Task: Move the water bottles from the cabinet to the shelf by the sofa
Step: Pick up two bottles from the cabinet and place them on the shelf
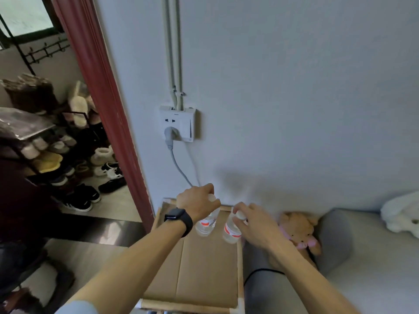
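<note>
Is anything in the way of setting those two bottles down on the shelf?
Nothing visible. The left hand holds the left bottle and the right hand the right bottle by their caps, over bare cardboard on the shelf.

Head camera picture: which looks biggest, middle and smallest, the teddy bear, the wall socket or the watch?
1. teddy bear
2. wall socket
3. watch, close to the socket and nearer the camera, so unsure.
</note>
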Demonstrator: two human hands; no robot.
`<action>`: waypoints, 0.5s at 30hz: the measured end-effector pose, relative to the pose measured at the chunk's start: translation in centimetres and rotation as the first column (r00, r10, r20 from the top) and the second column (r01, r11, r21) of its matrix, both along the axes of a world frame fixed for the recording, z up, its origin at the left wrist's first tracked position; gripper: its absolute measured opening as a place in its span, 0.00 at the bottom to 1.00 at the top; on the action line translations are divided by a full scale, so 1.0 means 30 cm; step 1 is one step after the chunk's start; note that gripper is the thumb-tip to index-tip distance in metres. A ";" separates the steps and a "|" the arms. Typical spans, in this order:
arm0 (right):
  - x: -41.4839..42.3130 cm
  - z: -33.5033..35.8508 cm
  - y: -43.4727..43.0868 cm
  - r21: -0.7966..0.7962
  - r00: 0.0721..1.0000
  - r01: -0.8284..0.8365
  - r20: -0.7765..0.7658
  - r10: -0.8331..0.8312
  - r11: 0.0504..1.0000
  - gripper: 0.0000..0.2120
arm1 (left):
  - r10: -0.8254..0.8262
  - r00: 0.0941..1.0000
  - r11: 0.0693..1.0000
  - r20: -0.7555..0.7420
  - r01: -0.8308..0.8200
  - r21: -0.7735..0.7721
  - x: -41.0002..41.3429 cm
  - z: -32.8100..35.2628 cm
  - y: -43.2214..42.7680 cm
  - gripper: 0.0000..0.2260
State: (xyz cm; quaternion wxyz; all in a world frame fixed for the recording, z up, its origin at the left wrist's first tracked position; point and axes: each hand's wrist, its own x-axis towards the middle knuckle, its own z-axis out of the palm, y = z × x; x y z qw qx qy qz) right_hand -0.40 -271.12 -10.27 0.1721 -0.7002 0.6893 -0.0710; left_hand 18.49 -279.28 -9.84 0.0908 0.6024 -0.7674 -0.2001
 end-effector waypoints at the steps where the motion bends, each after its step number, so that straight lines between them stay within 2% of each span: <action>1: -0.009 -0.009 -0.033 0.020 1.000 -0.024 0.005 0.024 0.999 0.10 | 0.033 0.999 0.999 -0.029 -0.032 0.030 -0.013 -0.008 -0.010 0.11; 4: -0.048 -0.056 -0.109 0.031 0.997 -0.024 0.078 0.022 0.999 0.10 | 0.090 0.994 0.991 -0.059 -0.084 0.106 -0.044 -0.043 -0.034 0.13; 6: -0.067 -0.086 -0.142 0.005 0.991 0.006 0.134 -0.006 1.000 0.12 | 0.109 0.992 0.991 -0.061 -0.103 0.088 -0.041 -0.055 -0.041 0.14; 9: -0.086 -0.127 -0.160 -0.016 0.969 0.092 0.232 -0.085 0.996 0.16 | 0.038 0.995 0.997 -0.096 -0.031 0.074 -0.005 -0.096 -0.053 0.18; 12: -0.089 -0.166 -0.140 -0.054 0.933 0.194 0.319 -0.167 0.979 0.18 | -0.014 0.967 0.974 -0.255 0.070 0.214 0.028 -0.137 -0.057 0.23; 15: -0.092 -0.190 -0.125 -0.045 0.887 0.197 0.433 -0.159 0.979 0.22 | -0.040 0.941 0.953 -0.335 0.137 0.272 0.006 -0.151 -0.061 0.24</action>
